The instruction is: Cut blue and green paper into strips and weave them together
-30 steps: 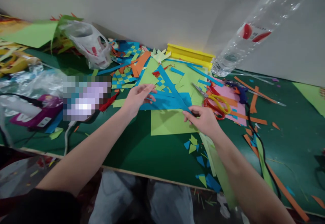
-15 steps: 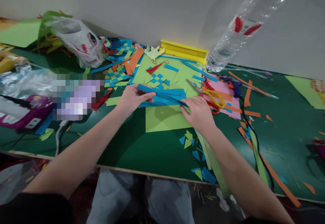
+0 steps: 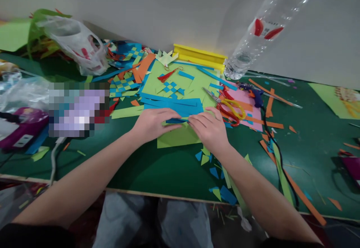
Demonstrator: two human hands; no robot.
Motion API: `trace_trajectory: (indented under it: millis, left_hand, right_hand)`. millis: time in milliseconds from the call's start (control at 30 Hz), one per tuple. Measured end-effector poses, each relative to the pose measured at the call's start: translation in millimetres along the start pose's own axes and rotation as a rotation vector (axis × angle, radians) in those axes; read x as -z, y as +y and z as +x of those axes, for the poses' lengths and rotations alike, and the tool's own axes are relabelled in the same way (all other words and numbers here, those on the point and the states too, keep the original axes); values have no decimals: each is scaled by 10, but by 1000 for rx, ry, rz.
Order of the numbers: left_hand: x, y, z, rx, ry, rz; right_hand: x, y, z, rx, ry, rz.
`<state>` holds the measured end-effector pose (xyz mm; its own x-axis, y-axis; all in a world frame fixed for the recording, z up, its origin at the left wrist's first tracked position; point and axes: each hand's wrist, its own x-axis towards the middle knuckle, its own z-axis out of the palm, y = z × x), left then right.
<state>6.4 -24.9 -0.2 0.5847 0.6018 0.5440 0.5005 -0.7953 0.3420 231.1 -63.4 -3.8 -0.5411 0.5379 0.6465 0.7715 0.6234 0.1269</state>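
A narrow blue paper strip (image 3: pixel 176 120) is pinched between my two hands just above the green table. My left hand (image 3: pixel 153 124) has its thumb below and its fingers above the strip's left part. My right hand (image 3: pixel 209 127) closes on the other end, its fingertips almost meeting the left ones. Beneath and behind them lie wider blue paper pieces (image 3: pixel 185 107) and a light green sheet (image 3: pixel 168 141). Further back, a blue and green woven paper piece (image 3: pixel 170 87) and a red tassel (image 3: pixel 166 76) rest on another green sheet. Scissors with yellow handles (image 3: pixel 235 107) lie right of my right hand.
A clear plastic bottle (image 3: pixel 253 45) stands at the back right, beside a yellow holder (image 3: pixel 199 57). A glue gun (image 3: pixel 254 95) with a black cord lies right. At left are a plastic bag (image 3: pixel 81 49) and a blurred-out device (image 3: pixel 81 109). Paper scraps (image 3: pixel 215 173) litter the front.
Both hands have come closer together and lower, toward me. The blue strip, stretched between them before, is now mostly covered by my fingers. The view has shifted slightly.
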Motion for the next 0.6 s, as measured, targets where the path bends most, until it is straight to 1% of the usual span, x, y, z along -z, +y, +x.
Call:
trace_trajectory:
  millis: [67,167,300,367,500,600]
  left_hand:
    - [30,16,-7,-36,18,122]
    - [78,45,0,-49,-33,192]
    - [98,57,14,29,-126,153]
    - [92,48,17,73,-154,129]
    - [77,17,23,132,-148,66]
    - [68,-9,29,106,-140,43]
  right_hand:
    - [3,17,-6,19,18,-36]
    - [14,31,-10,19,-5,-49]
    - [20,49,-21,-28,-83,34]
    - [20,59,-24,-39,-101,53]
    - [29,70,-13,-7,-85,29]
    - [39,71,2,11,-76,24]
